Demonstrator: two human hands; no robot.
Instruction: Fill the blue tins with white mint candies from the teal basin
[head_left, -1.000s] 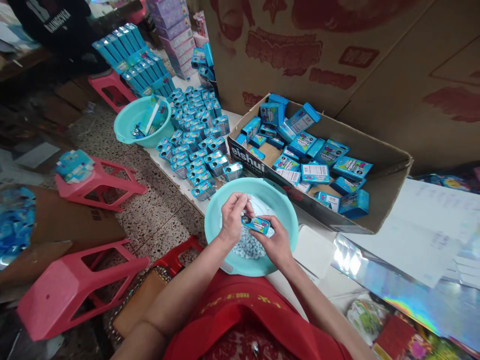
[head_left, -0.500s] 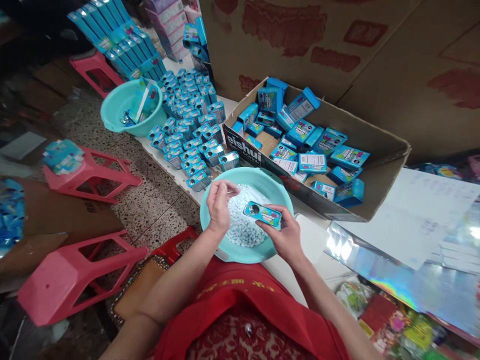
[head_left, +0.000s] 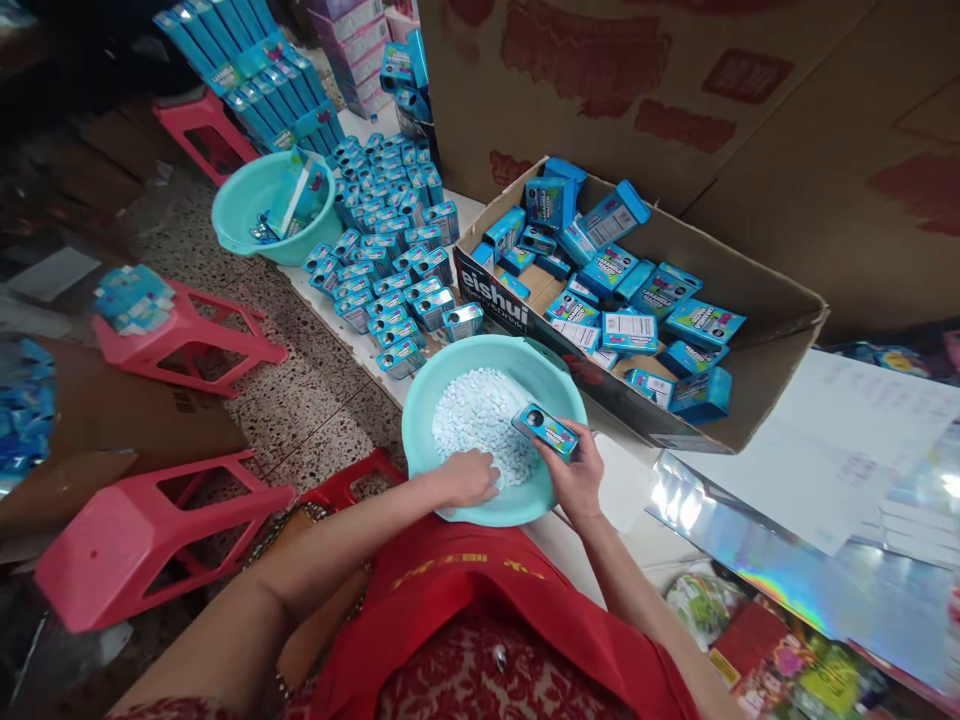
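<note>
A turquoise bowl holds a heap of small white candies. My left hand is down in the near part of the bowl, its fingers curled into the candies; the fingertips are partly hidden. In my right hand is a small blue candy box, tilted over the bowl's right side, its end with a round dark hole facing up. The fingers are closed around the box's right end.
Rows of small blue boxes stand left of the bowl. Behind it, an open carton holds loose blue boxes. Another turquoise basin and pink stools are at the left. Papers lie at the right.
My left hand has dropped from above the bowl into the candies at its near side. My right hand has shifted slightly right with the box, which is now more tilted.
</note>
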